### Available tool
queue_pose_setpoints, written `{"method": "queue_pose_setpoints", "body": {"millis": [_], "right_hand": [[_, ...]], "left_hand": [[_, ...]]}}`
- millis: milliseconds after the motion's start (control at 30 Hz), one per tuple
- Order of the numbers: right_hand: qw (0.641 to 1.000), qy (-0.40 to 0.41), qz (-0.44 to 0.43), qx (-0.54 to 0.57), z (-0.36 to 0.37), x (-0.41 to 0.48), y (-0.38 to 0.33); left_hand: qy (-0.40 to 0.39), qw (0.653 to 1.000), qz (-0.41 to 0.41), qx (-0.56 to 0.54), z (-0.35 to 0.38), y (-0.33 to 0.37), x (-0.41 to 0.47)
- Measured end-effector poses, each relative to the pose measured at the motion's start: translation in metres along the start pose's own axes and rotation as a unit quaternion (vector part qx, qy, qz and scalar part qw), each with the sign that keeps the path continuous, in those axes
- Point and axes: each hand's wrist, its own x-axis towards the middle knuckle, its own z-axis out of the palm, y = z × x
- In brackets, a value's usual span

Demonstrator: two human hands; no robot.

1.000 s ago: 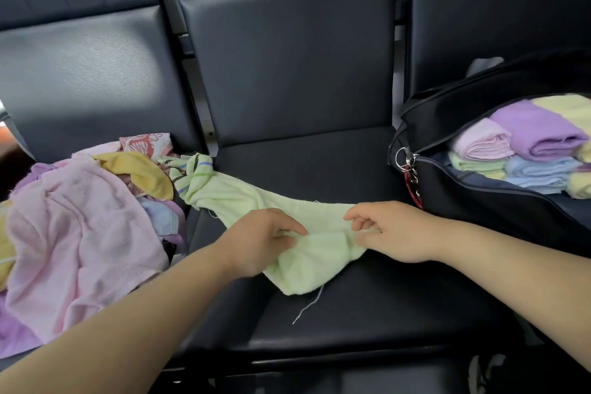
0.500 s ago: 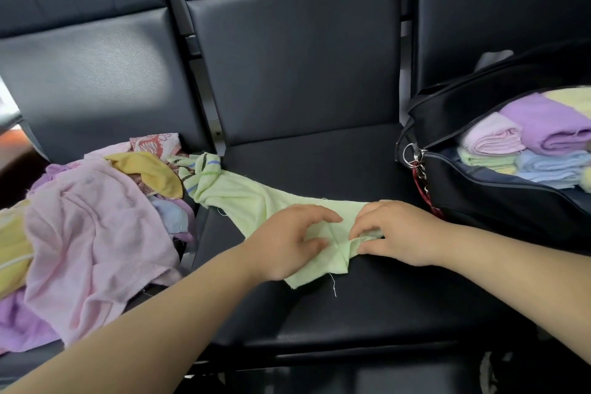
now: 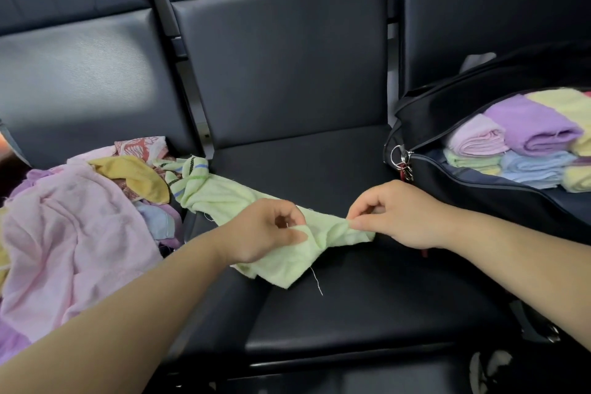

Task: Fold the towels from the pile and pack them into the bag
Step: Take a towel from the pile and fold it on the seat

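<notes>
Towel [image 3: 230, 195]: long axis points at the bag [image 3: 479, 201]. Your right grip [image 3: 396, 217] pinches its bag-side end; your left grip [image 3: 265, 233] pinches just farther off.

bag [image 3: 479, 198]: right end cut off | pile [image 3: 64, 233]: left side cropped | floor item [image 3: 489, 368]: maybe shoe

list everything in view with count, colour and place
seats: three, black, side by side
towel pile: one heap, pink, yellow, purple, blue, red-patterned, on left seat
green towel: one, light green, striped end, lying from pile across middle seat
bag: one, black, open, on right seat
folded towels: several, pink, purple, yellow, green, blue, stacked in bag
key rings: small cluster, silver with red, at bag's zip end
hands: two, bare; left hand and right hand both pinch green towel
</notes>
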Motion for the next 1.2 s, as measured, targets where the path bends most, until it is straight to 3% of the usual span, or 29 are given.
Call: {"method": "queue_pose_setpoints", "body": {"millis": [133,300,467,633,733,900,1033,1200], "right_hand": [[0.993,0.039,-0.006,0.107,-0.005,0.007,-0.010],[0.960,0.067,-0.012,0.271,-0.017,0.014,-0.033],[0.944,0.078,-0.020,0.319,-0.017,0.015,-0.056],[0.934,0.008,-0.052,0.352,-0.014,0.008,-0.072],[0.928,-0.065,-0.094,0.356,-0.019,0.001,-0.074],[0.990,-0.048,-0.073,0.114,-0.023,-0.003,-0.070],[0.988,0.012,-0.042,0.149,-0.019,0.003,-0.064],[0.975,0.043,-0.027,0.216,-0.015,0.010,-0.065]], "left_hand": [[0.049,0.996,0.020,-0.066,-0.025,0.015,-0.011],[0.125,0.974,0.069,-0.177,-0.047,0.040,-0.026],[0.210,0.952,0.114,-0.189,-0.060,0.057,-0.037],[0.248,0.941,0.102,-0.206,-0.072,0.058,-0.042],[0.238,0.939,0.082,-0.234,-0.074,0.058,-0.046],[0.112,0.962,0.064,-0.240,-0.074,0.055,-0.053],[0.058,0.975,0.065,-0.204,-0.070,0.054,-0.053],[0.105,0.968,0.072,-0.216,-0.069,0.053,-0.052]]}}
